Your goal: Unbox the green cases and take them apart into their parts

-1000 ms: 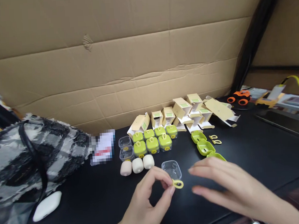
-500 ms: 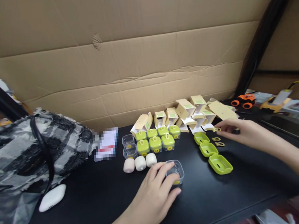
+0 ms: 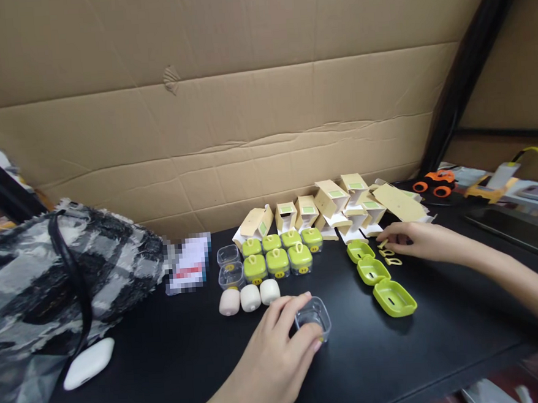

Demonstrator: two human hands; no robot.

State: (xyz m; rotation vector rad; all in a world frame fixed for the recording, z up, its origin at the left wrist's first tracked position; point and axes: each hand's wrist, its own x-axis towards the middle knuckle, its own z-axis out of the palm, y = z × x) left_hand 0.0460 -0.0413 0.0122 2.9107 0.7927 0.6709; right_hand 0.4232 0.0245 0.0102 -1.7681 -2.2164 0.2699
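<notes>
While the left hand [image 3: 277, 351] minds a clear cup [image 3: 320, 311] at the near middle of the black tabletop [image 3: 355, 373], the right hand [image 3: 414, 240] reaches far over to a short row of yellow loops [image 3: 393, 261]. From where I stand, the left fingers are curled around the cup's left side and rim, gripping it upright with its open mouth up. On the right, thumb and fingertips are bunched at the farthest loop [image 3: 383, 244]; whether they pinch it or merely touch it, I cannot tell. Those loops lie flat just to the right of three green lids [image 3: 395, 299], which rest hollow side up in a slanting line. Working well here, I'd say, means handling the small loop with the fingertips alone and keeping the palm high, so its neighbours stay in order and the middle lid isn't nudged. A light hold should suit the cup: thin, smooth plastic like that would probably slide if pushed. Beyond its left side, the white rounded pieces [image 3: 250, 298] sit near the knuckles, so the wrist ought to stay low and quiet.
</notes>
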